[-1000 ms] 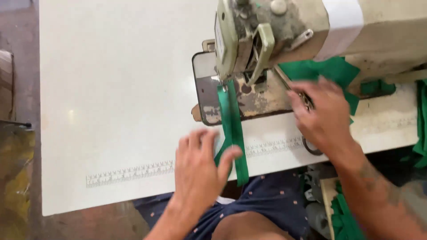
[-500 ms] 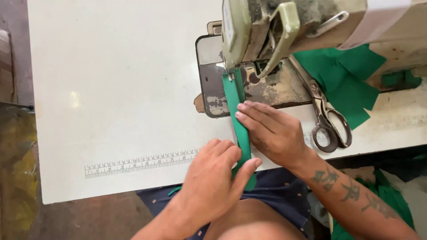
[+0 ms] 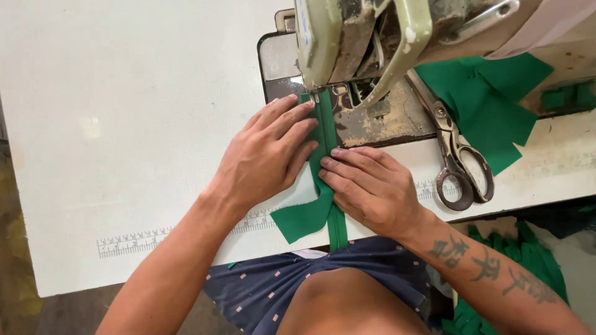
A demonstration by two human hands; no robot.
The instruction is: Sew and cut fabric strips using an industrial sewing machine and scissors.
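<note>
A narrow green fabric strip runs from under the head of a worn pale-green sewing machine toward me, over the table's front edge. A wider green fabric piece lies beside it near the edge. My left hand lies flat on the left side of the strip, fingers reaching to the presser foot. My right hand presses flat on the strip's right side, slightly nearer to me. Both hands pin the fabric to the table; neither grips anything.
Metal scissors lie to the right of my right hand, beside a pile of green fabric pieces. A ruler strip is fixed along the white table's front edge. More green fabric lies below at the right.
My right hand left the scissors area and came down on the strip. My left hand slid forward up to the presser foot. A wider green piece now lies at the table edge.
</note>
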